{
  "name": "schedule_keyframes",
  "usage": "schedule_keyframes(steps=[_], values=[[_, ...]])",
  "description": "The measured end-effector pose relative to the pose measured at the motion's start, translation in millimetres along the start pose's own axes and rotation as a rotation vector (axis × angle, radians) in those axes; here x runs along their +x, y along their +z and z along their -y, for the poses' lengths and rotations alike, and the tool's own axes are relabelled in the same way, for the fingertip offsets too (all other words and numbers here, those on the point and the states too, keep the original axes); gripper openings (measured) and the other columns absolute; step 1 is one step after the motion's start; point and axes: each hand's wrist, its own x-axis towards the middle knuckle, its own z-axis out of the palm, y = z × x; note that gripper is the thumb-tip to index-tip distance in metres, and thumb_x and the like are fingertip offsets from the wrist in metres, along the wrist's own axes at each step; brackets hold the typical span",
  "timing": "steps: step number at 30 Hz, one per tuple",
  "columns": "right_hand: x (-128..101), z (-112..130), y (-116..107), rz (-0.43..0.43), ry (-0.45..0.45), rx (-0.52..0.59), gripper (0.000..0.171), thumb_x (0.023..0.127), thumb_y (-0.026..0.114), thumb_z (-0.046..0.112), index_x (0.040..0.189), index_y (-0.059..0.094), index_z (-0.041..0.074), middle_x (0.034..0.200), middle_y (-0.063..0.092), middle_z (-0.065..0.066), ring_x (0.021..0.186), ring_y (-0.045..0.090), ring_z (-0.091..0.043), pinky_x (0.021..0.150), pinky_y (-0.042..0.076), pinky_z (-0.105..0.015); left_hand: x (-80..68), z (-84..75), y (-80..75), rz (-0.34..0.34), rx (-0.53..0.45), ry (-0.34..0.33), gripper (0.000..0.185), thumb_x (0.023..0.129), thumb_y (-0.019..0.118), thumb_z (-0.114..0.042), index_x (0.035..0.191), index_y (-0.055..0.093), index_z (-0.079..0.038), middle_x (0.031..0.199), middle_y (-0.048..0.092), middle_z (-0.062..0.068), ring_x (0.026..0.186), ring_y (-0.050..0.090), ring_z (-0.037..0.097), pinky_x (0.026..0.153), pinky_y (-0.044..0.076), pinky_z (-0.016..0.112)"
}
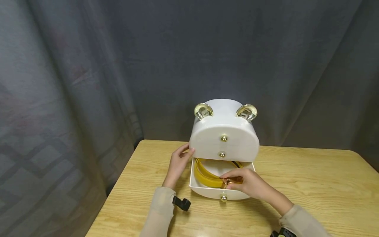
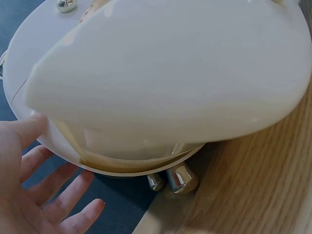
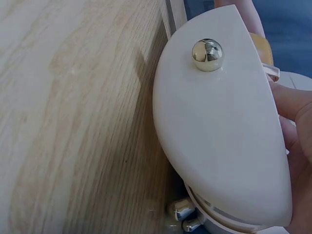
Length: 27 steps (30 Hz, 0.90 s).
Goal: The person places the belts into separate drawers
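Note:
A white, round-topped box (image 1: 224,131) with two gold ears and gold knobs stands on the wooden table (image 1: 311,184). Its bottom drawer (image 1: 207,191) is pulled out, and a yellow band (image 1: 204,176) lies coiled inside. My right hand (image 1: 228,183) reaches into the drawer and pinches a small amber-brown piece (image 1: 235,180) beside the band. My left hand (image 1: 179,163) rests against the box's left side with straight fingers. In the left wrist view the left hand (image 2: 29,195) is spread under the box body (image 2: 170,73). The right wrist view shows the drawer front (image 3: 219,136), its knob (image 3: 207,52) and the right hand's fingers (image 3: 292,112).
A grey curtain (image 1: 88,82) hangs behind and to the left of the table. The table's left edge (image 1: 118,194) drops off near my left arm. The box stands on small gold feet (image 2: 178,178). Bare wood lies to the right of the box.

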Motion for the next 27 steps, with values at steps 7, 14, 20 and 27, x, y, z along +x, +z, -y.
schedule_keyframes(steps=[7,14,20,27], values=[[3.3,-5.0,-4.2,0.095,-0.009,0.044,0.027,0.084,0.077,0.006,0.110,0.075,0.001,0.100,0.075,-0.007,0.086,0.065,-0.005,0.069,0.057,-0.025,0.3,0.1,1.7,0.002,-0.005,-0.008,0.046,0.095,0.068,-0.031,0.136,0.061,-0.010,0.137,0.059,0.010,0.111,0.064,0.027,0.096,0.052,0.040],[6.0,-8.9,-9.9,0.183,0.031,0.103,0.032,0.089,0.073,0.013,0.117,0.072,-0.001,0.108,0.073,-0.010,0.100,0.066,-0.007,0.082,0.056,-0.027,1.3,-0.4,3.9,0.001,-0.006,-0.013,0.047,0.096,0.068,-0.032,0.137,0.060,-0.010,0.138,0.058,0.009,0.111,0.064,0.027,0.096,0.051,0.040],[3.8,-7.5,-11.7,0.231,-0.024,0.172,0.029,0.094,0.064,0.002,0.121,0.068,-0.005,0.110,0.072,-0.013,0.097,0.063,-0.002,0.079,0.056,-0.027,0.6,0.0,3.9,0.003,-0.004,-0.013,0.048,0.095,0.069,-0.033,0.137,0.060,-0.010,0.138,0.058,0.010,0.112,0.063,0.027,0.096,0.051,0.041],[4.2,-5.2,-10.9,0.253,0.017,0.189,0.028,0.096,0.062,0.003,0.122,0.068,-0.004,0.111,0.072,-0.009,0.095,0.061,-0.001,0.078,0.055,-0.025,-0.2,-0.5,3.9,0.001,0.005,0.006,0.049,0.095,0.068,-0.035,0.136,0.061,-0.008,0.137,0.058,0.012,0.111,0.064,0.028,0.096,0.051,0.042]])
